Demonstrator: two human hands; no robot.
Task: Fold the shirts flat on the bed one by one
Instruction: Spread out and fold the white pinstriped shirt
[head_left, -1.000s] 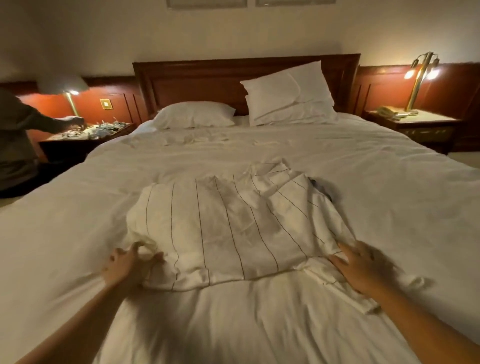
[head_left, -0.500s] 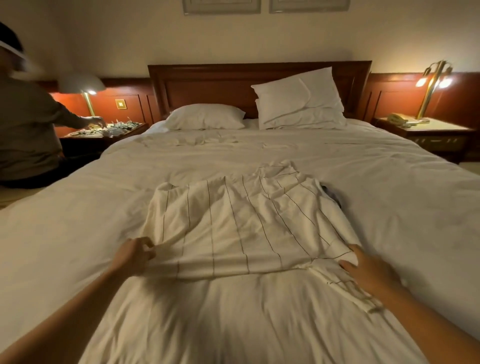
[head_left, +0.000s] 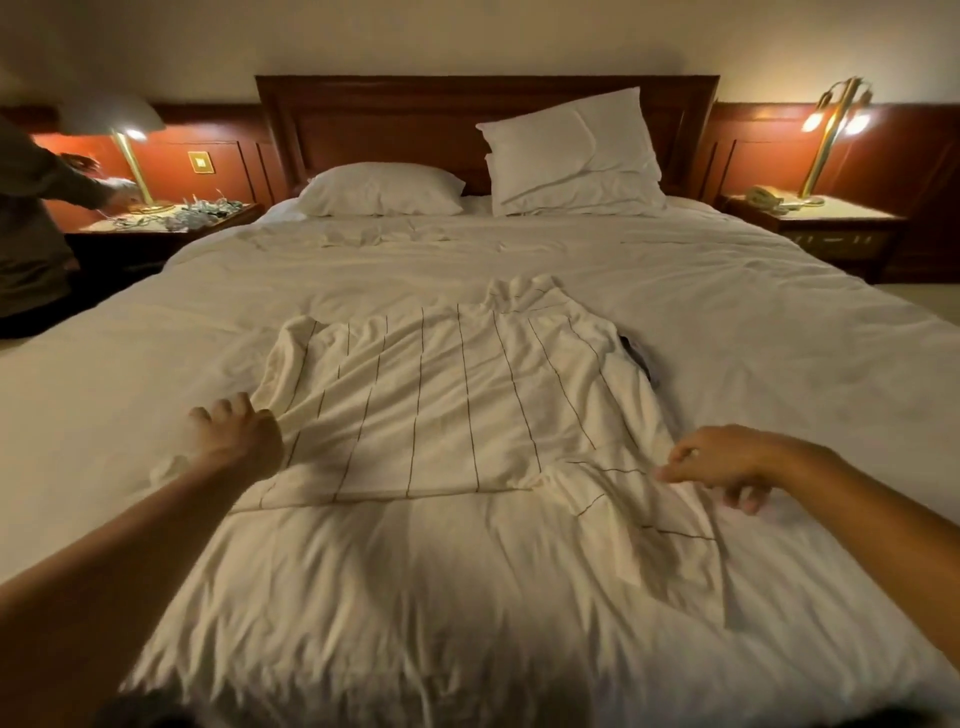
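Left hand (head_left: 236, 441) grips, right hand (head_left: 727, 462) touches the wrinkled, soft pinstriped shirt (head_left: 457, 400).

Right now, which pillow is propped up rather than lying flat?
The right pillow, leaning upright against the wooden headboard. The left pillow lies flat on the bed.

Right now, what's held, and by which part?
Left hand grips the striped shirt by its left edge. Right hand at its right side; grip cannot be told.
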